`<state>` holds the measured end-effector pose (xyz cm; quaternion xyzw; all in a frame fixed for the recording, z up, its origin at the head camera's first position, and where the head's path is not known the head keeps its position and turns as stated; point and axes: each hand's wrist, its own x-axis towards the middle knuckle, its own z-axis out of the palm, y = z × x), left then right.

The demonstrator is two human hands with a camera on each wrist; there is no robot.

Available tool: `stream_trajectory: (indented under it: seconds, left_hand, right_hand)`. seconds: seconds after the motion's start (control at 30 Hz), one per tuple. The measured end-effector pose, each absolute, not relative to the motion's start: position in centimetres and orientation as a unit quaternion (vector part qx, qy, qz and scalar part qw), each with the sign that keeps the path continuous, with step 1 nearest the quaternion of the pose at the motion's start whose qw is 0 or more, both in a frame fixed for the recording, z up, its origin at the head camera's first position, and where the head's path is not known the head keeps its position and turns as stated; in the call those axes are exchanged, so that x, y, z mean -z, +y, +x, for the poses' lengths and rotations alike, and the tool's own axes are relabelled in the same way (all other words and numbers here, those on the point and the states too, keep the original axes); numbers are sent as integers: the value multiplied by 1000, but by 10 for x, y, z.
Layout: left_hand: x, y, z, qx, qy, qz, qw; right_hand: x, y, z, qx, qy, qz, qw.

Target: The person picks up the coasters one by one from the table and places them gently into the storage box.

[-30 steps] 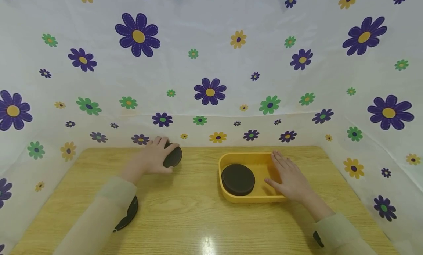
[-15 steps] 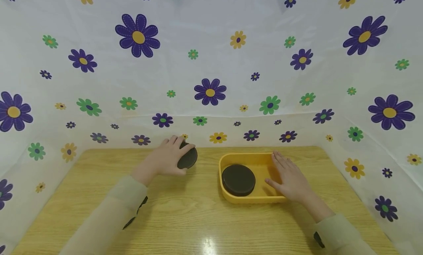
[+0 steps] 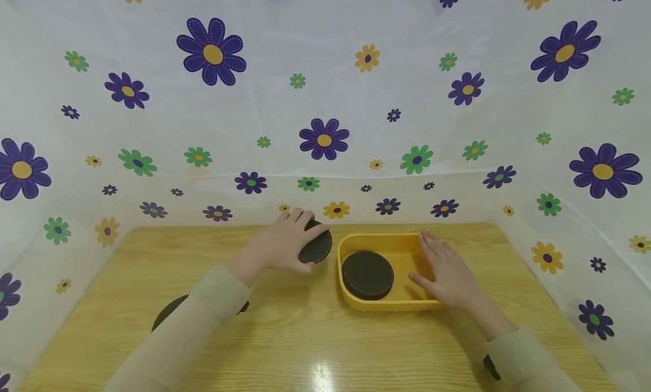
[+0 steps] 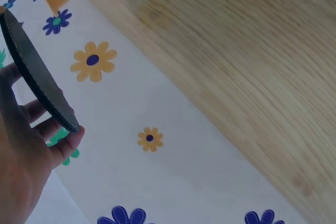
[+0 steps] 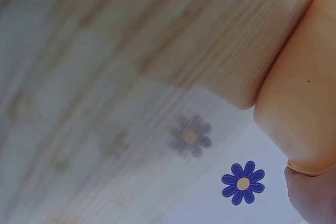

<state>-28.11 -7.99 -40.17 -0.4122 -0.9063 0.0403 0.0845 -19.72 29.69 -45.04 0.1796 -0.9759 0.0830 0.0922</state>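
My left hand grips a thin black disc by its edge, tilted and raised just left of the yellow tray. In the left wrist view, the fingertips lie along the rim of the disc, whose greyish flat face shows. Inside the tray's left half lies a thicker-looking black round piece. My right hand rests over the tray's right end, fingers extended and thumb inside. The tray's outer wall fills the right of the right wrist view.
Another dark round piece lies on the wooden table, partly hidden beneath my left sleeve. A white flower-print sheet stands along the back and both sides of the table.
My left hand has carried the black disc rightward, close to the tray's left side. The dark piece behind the left sleeve now shows on its other side. My right hand has stayed put.
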Motion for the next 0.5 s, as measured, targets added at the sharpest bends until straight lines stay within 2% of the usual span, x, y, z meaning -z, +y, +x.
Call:
stream_trajectory:
  seconds: [0.5]
  left_hand:
    - [397, -30, -272, -60, -885, -459, 58]
  right_hand:
    - [451, 298, -198, -80, -976, 181, 89]
